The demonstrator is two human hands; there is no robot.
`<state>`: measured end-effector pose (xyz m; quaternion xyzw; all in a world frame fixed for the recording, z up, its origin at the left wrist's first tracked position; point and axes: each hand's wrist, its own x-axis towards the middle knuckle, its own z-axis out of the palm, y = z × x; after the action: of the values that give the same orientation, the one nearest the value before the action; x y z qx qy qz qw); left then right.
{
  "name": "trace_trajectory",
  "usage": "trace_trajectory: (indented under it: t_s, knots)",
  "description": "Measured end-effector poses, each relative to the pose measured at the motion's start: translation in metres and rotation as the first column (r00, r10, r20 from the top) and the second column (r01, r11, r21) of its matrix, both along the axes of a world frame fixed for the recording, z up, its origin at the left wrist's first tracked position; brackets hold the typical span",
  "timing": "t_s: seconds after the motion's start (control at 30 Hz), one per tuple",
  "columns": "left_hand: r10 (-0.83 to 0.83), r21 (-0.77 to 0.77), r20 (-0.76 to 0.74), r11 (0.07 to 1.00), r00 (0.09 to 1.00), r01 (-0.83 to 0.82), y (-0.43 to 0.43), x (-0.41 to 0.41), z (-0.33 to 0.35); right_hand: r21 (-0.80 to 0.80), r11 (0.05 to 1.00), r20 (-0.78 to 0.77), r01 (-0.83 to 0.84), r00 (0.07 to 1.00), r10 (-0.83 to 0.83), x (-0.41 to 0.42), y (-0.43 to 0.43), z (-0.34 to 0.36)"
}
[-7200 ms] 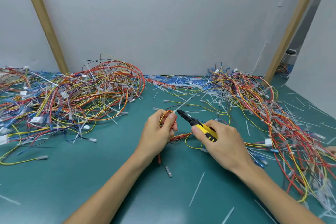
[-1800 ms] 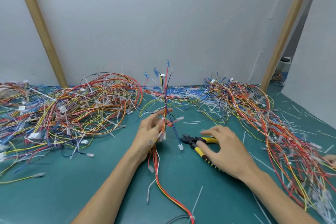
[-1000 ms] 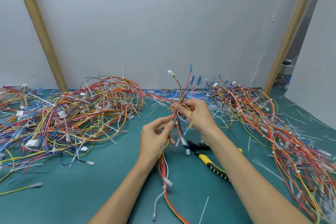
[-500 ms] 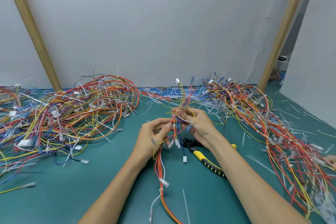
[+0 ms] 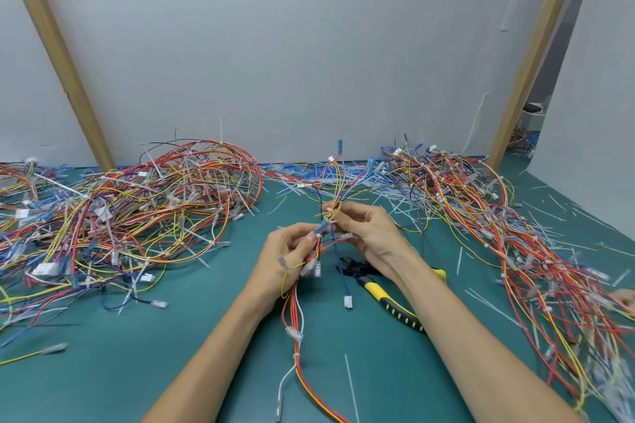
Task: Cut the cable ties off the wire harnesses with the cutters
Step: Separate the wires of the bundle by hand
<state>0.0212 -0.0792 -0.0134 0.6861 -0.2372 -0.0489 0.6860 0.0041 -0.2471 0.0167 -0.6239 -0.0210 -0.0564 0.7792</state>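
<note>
The fingers [image 5: 311, 238] of the left hand [image 5: 287, 259] are curled and pinch a wire harness [image 5: 296, 314] from below, and the fingers [image 5: 340, 222] of the right hand [image 5: 369, 233] pinch the same bundle just above. Its upper wires spread out above the hands, and its red and yellow wires hang down to the green table [image 5: 154, 374]. The cutters [image 5: 376, 289] lie on the table, partly under the right forearm, and no hand touches them. One big pile of wires [image 5: 137, 209] lies to the left, another pile [image 5: 515, 251] to the right, and loose white ties [image 5: 351, 385] are scattered around.
</note>
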Motion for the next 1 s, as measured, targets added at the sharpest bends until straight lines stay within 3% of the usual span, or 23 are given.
trace_trajectory:
  t_s: [0.3,0.67,1.0]
  knots:
    - [-0.083,0.046,-0.004,0.995,0.997,0.083,0.005,0.003,-0.002,-0.063,0.996,-0.054,0.07,0.996,-0.073,-0.002,0.004,0.003]
    - [-0.176,-0.029,-0.025,0.984,0.984,0.175,0.004,0.0,-0.001,-0.119,0.991,-0.039,0.06,0.997,-0.065,-0.003,0.005,0.004]
    - [-0.061,0.0,-0.108,0.998,0.992,0.061,0.008,-0.006,0.01,0.144,0.989,-0.035,0.034,0.999,-0.029,-0.001,-0.002,0.006]
